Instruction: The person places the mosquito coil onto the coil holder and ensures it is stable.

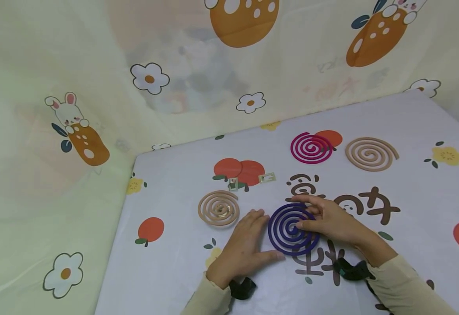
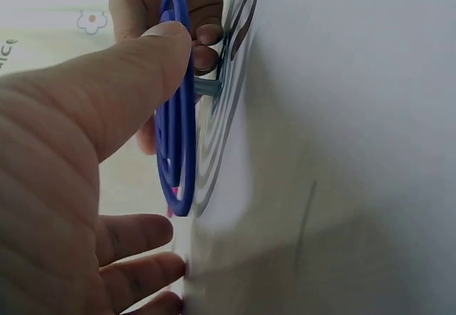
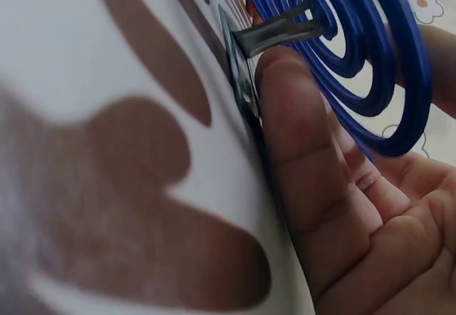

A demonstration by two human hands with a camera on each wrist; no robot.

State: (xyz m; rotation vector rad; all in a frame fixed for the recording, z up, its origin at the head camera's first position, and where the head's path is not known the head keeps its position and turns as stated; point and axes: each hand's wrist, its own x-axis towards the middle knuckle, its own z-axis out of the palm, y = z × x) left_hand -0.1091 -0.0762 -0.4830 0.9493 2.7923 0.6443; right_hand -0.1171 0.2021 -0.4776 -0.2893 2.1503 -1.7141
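Note:
A blue mosquito coil (image 1: 278, 227) is raised above the table on a small metal stand (image 3: 281, 33), whose prong reaches its centre. My right hand (image 1: 333, 221) holds the coil from the right, with the thumb near the middle in the head view. In the right wrist view, one of its fingers lies beneath the coil beside the stand's base. My left hand (image 1: 245, 247) is at the coil's left side with fingers spread. Its thumb (image 2: 135, 73) overlaps the coil in the left wrist view; whether they touch is unclear.
A tan coil (image 1: 205, 214) with something shiny at its centre lies left. Two small metal pieces (image 1: 233, 183) lie behind it. A pink coil (image 1: 297, 148) and another tan coil (image 1: 353, 153) lie farther back. A patterned curtain (image 1: 190, 118) borders the table's far edge.

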